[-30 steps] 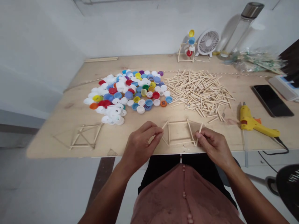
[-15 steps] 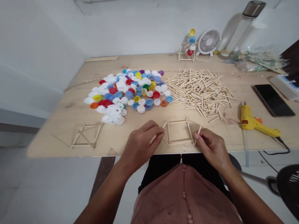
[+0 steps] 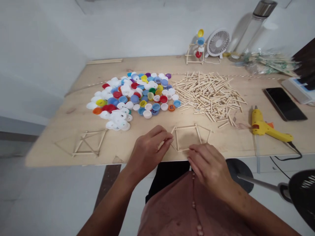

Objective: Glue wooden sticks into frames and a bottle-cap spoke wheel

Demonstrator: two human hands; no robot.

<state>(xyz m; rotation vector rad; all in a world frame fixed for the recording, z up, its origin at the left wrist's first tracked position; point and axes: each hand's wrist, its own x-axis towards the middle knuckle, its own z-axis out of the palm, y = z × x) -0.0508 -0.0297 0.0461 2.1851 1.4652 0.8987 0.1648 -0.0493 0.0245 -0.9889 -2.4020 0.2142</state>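
Observation:
A frame of thin wooden sticks [image 3: 186,127] lies near the table's front edge, a square with slanted sticks at both ends. At its left end, my left hand [image 3: 153,146] is closed, thumb and forefinger pinching a slanted stick. My right hand [image 3: 209,164] rests by the frame's near side at the table edge, fingers stretched out and holding nothing I can see; it hides the near right corner. Another stick frame [image 3: 91,132], with a diagonal stick across it, lies at the left.
Behind the hands spread a pile of coloured bottle caps [image 3: 135,99] and a heap of short sticks [image 3: 209,93]. A yellow glue gun [image 3: 258,123], a phone [image 3: 285,104], a small fan [image 3: 218,43], a stick model with caps [image 3: 195,62] and a glass bottle [image 3: 251,36] stand or lie beyond.
My right hand has let go of the frame's right end and moved left to its near side, fingers now stretched. The left hand stays at the left end.

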